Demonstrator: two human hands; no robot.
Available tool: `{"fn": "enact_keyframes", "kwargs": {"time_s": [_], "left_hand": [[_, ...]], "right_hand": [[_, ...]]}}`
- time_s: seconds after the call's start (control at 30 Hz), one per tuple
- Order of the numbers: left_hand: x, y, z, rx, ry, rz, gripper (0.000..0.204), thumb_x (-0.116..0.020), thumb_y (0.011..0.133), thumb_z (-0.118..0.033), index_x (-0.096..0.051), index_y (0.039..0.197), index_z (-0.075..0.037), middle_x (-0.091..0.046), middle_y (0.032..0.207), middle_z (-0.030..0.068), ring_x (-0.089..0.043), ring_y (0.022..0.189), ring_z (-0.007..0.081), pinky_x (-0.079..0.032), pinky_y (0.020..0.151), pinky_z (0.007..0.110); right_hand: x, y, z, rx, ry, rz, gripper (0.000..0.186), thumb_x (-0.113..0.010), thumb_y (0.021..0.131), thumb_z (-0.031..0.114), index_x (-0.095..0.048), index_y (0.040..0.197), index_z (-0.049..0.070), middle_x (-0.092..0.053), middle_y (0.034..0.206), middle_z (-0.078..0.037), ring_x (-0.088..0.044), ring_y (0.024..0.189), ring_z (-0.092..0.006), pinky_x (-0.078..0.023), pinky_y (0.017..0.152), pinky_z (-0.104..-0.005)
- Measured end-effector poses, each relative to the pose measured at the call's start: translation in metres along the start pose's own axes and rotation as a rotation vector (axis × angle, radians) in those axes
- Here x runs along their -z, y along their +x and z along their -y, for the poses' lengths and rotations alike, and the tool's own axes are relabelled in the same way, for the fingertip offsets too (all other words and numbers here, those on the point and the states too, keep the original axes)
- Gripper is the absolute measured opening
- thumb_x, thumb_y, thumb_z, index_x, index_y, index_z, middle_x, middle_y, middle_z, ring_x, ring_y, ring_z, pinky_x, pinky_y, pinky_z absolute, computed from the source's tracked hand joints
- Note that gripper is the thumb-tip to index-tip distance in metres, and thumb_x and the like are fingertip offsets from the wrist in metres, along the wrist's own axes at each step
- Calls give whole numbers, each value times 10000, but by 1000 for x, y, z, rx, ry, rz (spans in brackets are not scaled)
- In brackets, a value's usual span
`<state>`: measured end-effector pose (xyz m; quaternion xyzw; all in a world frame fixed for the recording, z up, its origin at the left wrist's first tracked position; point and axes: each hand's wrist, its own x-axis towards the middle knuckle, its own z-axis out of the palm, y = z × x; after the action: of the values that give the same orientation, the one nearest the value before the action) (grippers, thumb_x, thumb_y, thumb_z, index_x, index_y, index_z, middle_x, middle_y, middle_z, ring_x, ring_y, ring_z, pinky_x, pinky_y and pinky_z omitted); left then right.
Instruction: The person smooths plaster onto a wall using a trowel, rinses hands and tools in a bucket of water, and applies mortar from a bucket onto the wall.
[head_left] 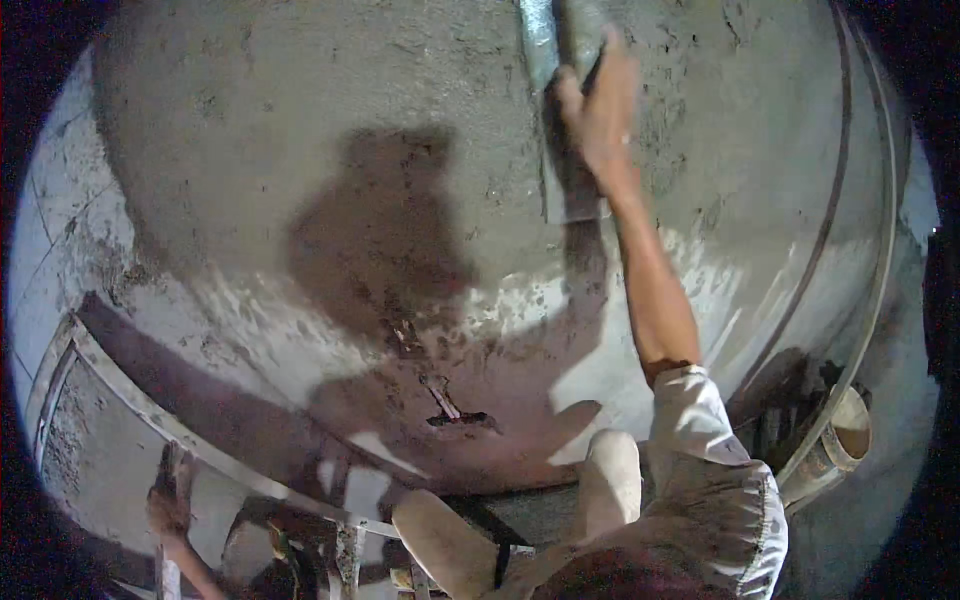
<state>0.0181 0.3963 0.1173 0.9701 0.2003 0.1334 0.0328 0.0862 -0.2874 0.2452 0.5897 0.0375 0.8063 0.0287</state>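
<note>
My right arm reaches up to the plastered wall (430, 70), and my right hand (603, 115) grips a long flat metal straightedge (541, 50), thumb on its left side. The straightedge stands roughly upright against the grey wet plaster, its top cut off by the picture's edge. Motion blurs my fingertips. Low at the left, in shadow, my left hand (170, 505) touches a metal frame (120, 400) with its fingers stretched toward the rail. Nothing can be made out in that hand.
Below the plaster, a hole (460, 422) with a short pipe-like piece opens in the wall. A bucket (848, 430) stands at the right beside a long curved hose or cable (885, 250). My knees (612, 475) are close to the wall. Shadows fall across it.
</note>
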Motion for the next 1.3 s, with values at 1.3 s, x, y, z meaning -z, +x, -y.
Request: {"fn": "enact_keyframes", "kwargs": {"time_s": [1.3], "left_hand": [[-58,68,73,-388,-411,37,682,-615,910,-224,-287,1478,-36,-393,1468,182,-361,1372,288,-267,1147,391]], "right_hand": [[42,75,-50,280,-311,354,476,-624,895,318,-501,1286,75,-589,1096,-173,-552,987,-362,-430,835,-460]]}}
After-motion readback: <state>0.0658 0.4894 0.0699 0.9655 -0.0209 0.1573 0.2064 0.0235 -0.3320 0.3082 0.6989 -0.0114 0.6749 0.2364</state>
